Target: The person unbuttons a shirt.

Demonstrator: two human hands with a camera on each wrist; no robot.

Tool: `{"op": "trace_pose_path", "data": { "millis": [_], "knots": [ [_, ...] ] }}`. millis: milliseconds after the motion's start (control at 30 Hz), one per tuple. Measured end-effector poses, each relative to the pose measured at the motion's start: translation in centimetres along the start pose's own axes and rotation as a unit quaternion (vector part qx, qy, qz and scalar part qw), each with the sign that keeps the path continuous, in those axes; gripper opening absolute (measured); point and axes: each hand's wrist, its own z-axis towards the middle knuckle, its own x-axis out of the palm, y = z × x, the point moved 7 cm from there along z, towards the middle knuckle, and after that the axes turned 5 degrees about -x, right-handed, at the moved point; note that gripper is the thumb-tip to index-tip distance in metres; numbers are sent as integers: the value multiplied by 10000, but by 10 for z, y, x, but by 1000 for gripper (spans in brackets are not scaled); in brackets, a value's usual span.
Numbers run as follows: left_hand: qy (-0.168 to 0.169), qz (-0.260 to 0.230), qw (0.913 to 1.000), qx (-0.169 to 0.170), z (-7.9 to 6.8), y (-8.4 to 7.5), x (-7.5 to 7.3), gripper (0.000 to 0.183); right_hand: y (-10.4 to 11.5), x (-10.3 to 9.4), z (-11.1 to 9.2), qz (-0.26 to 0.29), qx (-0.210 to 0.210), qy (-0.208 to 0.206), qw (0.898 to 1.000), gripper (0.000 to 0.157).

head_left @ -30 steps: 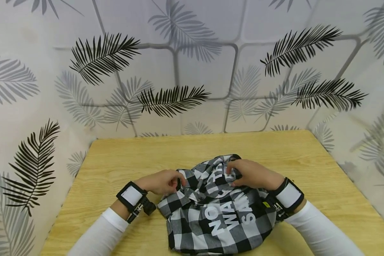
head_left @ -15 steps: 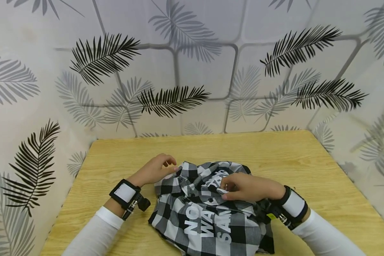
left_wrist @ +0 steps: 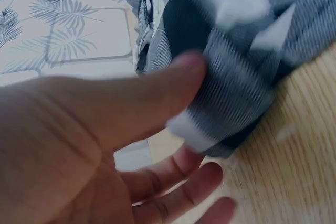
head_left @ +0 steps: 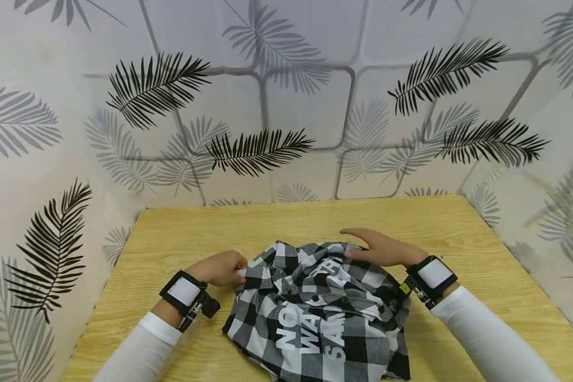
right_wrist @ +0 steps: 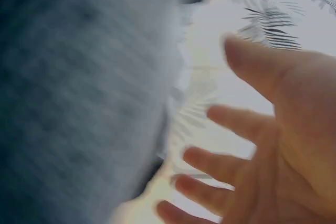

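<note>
A black-and-white checked shirt (head_left: 315, 313) with white printed letters and a row of buttons lies crumpled on the wooden table. At its left edge, my left hand (head_left: 222, 268) pinches a folded corner of the cloth. The left wrist view has the thumb (left_wrist: 173, 85) on top of that corner and a fingertip just under it, the other fingers apart. Over the shirt's far right side is my right hand (head_left: 384, 248), fingers spread and holding nothing. In the right wrist view a blurred piece of the shirt (right_wrist: 89, 93) fills the left, apart from the fingers.
The wooden table (head_left: 186, 228) reaches to a wall (head_left: 305, 116) patterned with leaves. Each wrist wears a strapped device, the left one (head_left: 183, 292) and the right one (head_left: 432, 278). The shirt's near edge runs to the bottom of the head view.
My left hand reached up and away from the shirt, then came down to its left edge. The right hand released the cloth and moved up and right. The shirt shifted left and spread out.
</note>
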Motion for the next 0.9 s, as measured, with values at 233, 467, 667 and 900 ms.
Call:
{"op": "trace_pose_path", "data": {
  "millis": [233,467,667,900],
  "knots": [
    [-962,-360,9940,-370,2,9,-18,5,29,42,-11,302,-333,1675,9848,29],
    [-1588,-1323,9758,709,8,-10,-32,20,31,44,5,1154,-475,973,9874,34],
    [-1974,-2369,9355,1726,-3,-42,-55,54,3,58,20,1508,80,289,9881,67],
    [-1687,-3450,9038,1889,-25,-58,-74,54,29,55,24,1925,-1031,356,9752,17]
  ]
}}
